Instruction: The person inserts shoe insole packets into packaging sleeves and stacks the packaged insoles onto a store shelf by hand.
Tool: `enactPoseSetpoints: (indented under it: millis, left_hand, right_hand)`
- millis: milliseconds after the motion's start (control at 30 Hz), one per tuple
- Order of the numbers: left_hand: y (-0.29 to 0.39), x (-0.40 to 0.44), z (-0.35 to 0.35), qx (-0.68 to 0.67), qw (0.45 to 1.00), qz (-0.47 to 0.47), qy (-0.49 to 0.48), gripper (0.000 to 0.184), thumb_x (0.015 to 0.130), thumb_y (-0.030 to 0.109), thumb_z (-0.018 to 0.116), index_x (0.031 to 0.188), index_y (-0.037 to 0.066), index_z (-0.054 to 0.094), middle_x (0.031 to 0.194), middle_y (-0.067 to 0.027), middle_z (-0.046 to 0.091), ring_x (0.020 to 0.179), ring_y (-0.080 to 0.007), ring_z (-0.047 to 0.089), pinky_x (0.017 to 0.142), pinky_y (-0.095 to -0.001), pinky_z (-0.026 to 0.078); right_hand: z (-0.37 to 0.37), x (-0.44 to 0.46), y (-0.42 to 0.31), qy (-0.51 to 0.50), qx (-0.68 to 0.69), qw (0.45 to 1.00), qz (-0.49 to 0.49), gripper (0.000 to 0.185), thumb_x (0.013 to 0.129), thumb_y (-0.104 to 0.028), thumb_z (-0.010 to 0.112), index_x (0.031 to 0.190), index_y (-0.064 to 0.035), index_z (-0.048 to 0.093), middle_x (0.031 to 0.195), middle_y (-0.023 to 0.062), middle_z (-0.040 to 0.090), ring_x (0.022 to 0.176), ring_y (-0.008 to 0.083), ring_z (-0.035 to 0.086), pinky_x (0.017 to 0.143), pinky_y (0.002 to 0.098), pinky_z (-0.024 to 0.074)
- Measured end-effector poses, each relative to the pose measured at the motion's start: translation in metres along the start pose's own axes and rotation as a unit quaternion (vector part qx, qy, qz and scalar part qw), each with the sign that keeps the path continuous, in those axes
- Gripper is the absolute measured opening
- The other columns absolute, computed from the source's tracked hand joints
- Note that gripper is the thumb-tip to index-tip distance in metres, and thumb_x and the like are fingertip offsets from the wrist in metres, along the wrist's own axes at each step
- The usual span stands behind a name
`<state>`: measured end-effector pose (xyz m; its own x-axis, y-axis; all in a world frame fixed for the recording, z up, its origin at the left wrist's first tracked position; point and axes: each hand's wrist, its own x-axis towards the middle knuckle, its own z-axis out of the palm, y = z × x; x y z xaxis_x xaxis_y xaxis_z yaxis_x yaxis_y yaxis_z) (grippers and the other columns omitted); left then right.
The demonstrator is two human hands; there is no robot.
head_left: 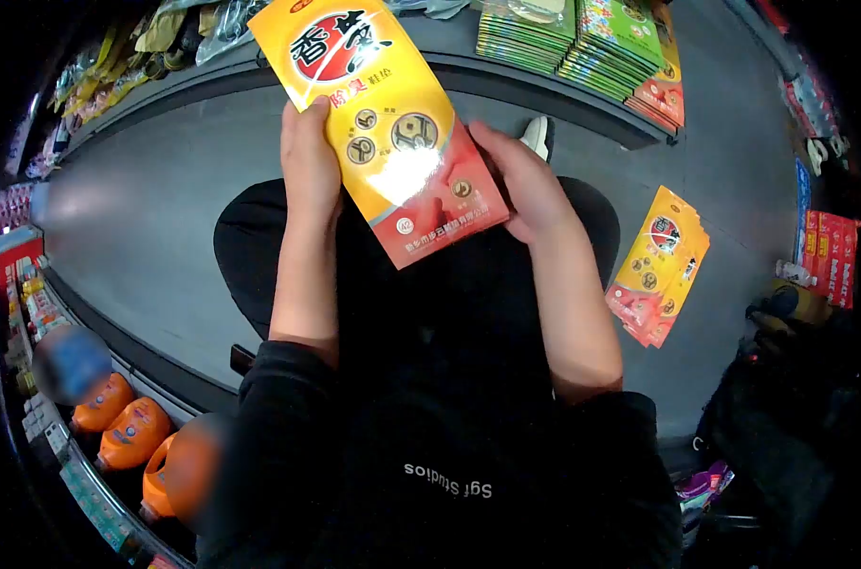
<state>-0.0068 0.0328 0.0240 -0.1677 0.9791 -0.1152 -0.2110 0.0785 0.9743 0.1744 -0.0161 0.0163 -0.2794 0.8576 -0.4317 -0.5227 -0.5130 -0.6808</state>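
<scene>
Between my two hands is a stack of flat yellow-and-red packets (383, 142), tilted, with round pictures and a bright glare on the front one. My left hand (310, 156) grips its left edge, the thumb at the front. On the right edge, my right hand (525, 180) holds it with the fingers mostly hidden behind. More packets of the same kind (660, 266) lie fanned on the grey floor to the right of my knee.
Green packets (568, 43) are piled on the low shelf (449, 71) ahead, with yellow-and-red ones beside them. Orange bottles (134, 433) stand on a shelf at the lower left. Red boxes (827, 258) are at the far right. A shoe (536, 137) shows beyond my right hand.
</scene>
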Motion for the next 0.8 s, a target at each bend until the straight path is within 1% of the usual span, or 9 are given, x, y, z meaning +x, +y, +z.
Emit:
enactPoseSetpoints:
  millis: [167,233,267,300,400,500,567,633,800]
  left_hand:
    - [0.002,-0.002,0.019,-0.046,0.999,0.029,-0.004,0.034,0.089,0.015,0.04,0.118,-0.003,0.04,0.105,-0.0157,0.056,0.088,-0.0168,0.059,0.076,-0.0273,0.047]
    - [0.0,-0.004,0.031,-0.054,0.998,0.038,-0.006,0.034,0.089,0.015,0.039,0.118,-0.002,0.039,0.106,-0.0157,0.055,0.09,-0.0176,0.059,0.077,-0.0284,0.047]
    - [-0.001,-0.005,0.037,-0.065,0.997,0.048,-0.003,0.034,0.089,0.015,0.039,0.119,-0.002,0.039,0.107,-0.0157,0.055,0.092,-0.0184,0.058,0.078,-0.0294,0.047]
    - [-0.001,-0.007,0.044,-0.063,0.997,0.048,-0.009,0.034,0.089,0.015,0.039,0.119,-0.002,0.039,0.107,-0.0157,0.055,0.092,-0.0184,0.058,0.078,-0.0294,0.047]
    - [-0.005,-0.009,0.053,-0.139,0.989,0.047,0.027,0.029,0.089,0.016,0.036,0.114,0.001,0.041,0.113,-0.0136,0.052,0.101,-0.0209,0.055,0.084,-0.0337,0.045]
    - [-0.004,-0.014,0.055,-0.174,0.981,0.076,0.048,0.034,0.088,0.022,0.036,0.114,0.003,0.044,0.111,-0.0128,0.056,0.099,-0.0244,0.058,0.084,-0.0366,0.047]
    - [-0.001,-0.018,0.052,-0.172,0.981,0.074,0.046,0.036,0.087,0.025,0.035,0.114,0.003,0.045,0.112,-0.0121,0.056,0.101,-0.0243,0.057,0.086,-0.037,0.046]
    - [0.0,-0.019,0.046,-0.234,0.968,0.089,-0.006,0.029,0.087,0.016,0.034,0.113,0.005,0.04,0.114,-0.0114,0.052,0.104,-0.0226,0.055,0.086,-0.0353,0.046]
    - [0.008,-0.026,0.049,-0.219,0.971,0.095,0.029,0.032,0.092,0.026,0.034,0.112,0.003,0.044,0.111,-0.0111,0.055,0.099,-0.0219,0.057,0.086,-0.0344,0.046]
  right_hand:
    - [-0.011,-0.041,-0.002,0.046,-0.104,0.993,-0.016,0.038,0.09,-0.033,0.046,0.11,-0.0014,0.052,0.098,0.0117,0.061,0.085,0.0229,0.062,0.063,0.0407,0.0547]
    - [-0.026,-0.04,0.011,0.035,0.03,0.997,-0.055,0.038,0.091,-0.029,0.036,0.111,0.0015,0.047,0.101,0.0155,0.06,0.082,0.0254,0.063,0.067,0.0393,0.054]
    - [-0.021,-0.042,0.011,0.065,0.074,0.992,-0.073,0.042,0.09,-0.032,0.033,0.112,0.0004,0.046,0.109,0.0152,0.057,0.097,0.0263,0.058,0.082,0.0421,0.0479]
    - [-0.019,-0.043,0.012,0.067,0.077,0.992,-0.078,0.042,0.09,-0.032,0.033,0.112,0.0004,0.046,0.109,0.0152,0.057,0.097,0.0263,0.058,0.082,0.0421,0.0479]
    - [-0.013,-0.043,0.019,0.056,0.363,0.916,-0.162,0.05,0.086,-0.042,0.036,0.116,-0.0034,0.045,0.119,0.0127,0.051,0.115,0.0262,0.044,0.1,0.043,0.0278]
    - [-0.001,-0.039,0.029,0.055,0.422,0.883,-0.199,0.05,0.086,-0.041,0.036,0.118,-0.003,0.044,0.121,0.0125,0.049,0.116,0.0255,0.043,0.1,0.0409,0.0276]
    - [0.007,-0.033,0.034,0.048,0.425,0.877,-0.219,0.051,0.086,-0.041,0.035,0.119,-0.0019,0.043,0.123,0.0122,0.049,0.117,0.0251,0.043,0.102,0.0393,0.0264]
    - [0.014,-0.031,0.035,0.072,0.385,0.883,-0.259,0.052,0.087,-0.041,0.034,0.121,-0.001,0.042,0.124,0.0119,0.048,0.118,0.0243,0.042,0.102,0.0381,0.0262]
    - [0.015,-0.029,0.037,0.064,0.376,0.887,-0.26,0.052,0.088,-0.041,0.033,0.121,-0.001,0.042,0.124,0.0118,0.048,0.117,0.0241,0.043,0.102,0.0375,0.0269]
